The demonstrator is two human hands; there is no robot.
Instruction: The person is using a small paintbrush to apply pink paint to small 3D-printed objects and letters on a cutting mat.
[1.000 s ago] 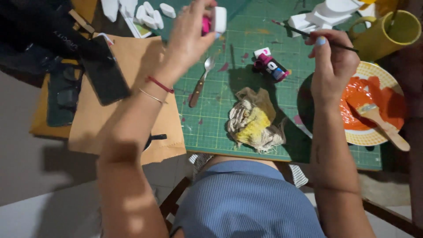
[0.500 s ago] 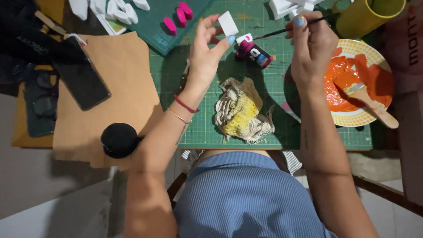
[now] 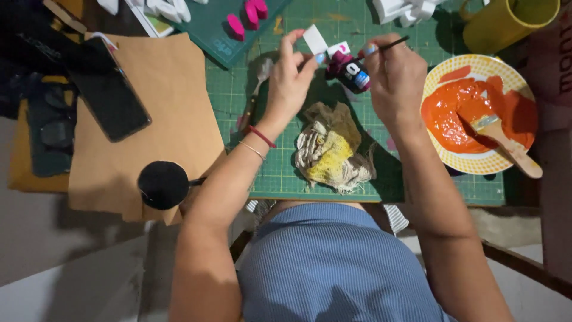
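From the head camera, everything is sitting on or around the green cutting mat (image 3: 417,173). The left hand (image 3: 290,80) is hovering over the upper middle of the mat, its fingers closing narrowly on a small white piece (image 3: 314,39), pinched between thumb and fingertips and held up off the mat. The right hand (image 3: 394,74) is hanging just beside it, toward the mat's right half, its fingers curling tightly around a thin dark brush (image 3: 390,45) (the tip is pointing toward the white piece, though contact cannot be told). Between the two hands, a small paint bottle (image 3: 350,70) with a magenta body is lying tilted on the mat. Below the hands, near the mat's lower middle, a crumpled stained rag (image 3: 331,149) is resting. At the mat's right edge, a yellow-rimmed plate (image 3: 476,164) is holding orange paint, with a wooden-handled flat brush (image 3: 506,143) lying in it. Beyond the mat's top right corner a yellow mug (image 3: 506,21) is standing. Left of the mat, brown paper (image 3: 161,95) is lying under a dark phone (image 3: 110,98), and a black round object (image 3: 162,185) is sitting at the paper's lower edge.
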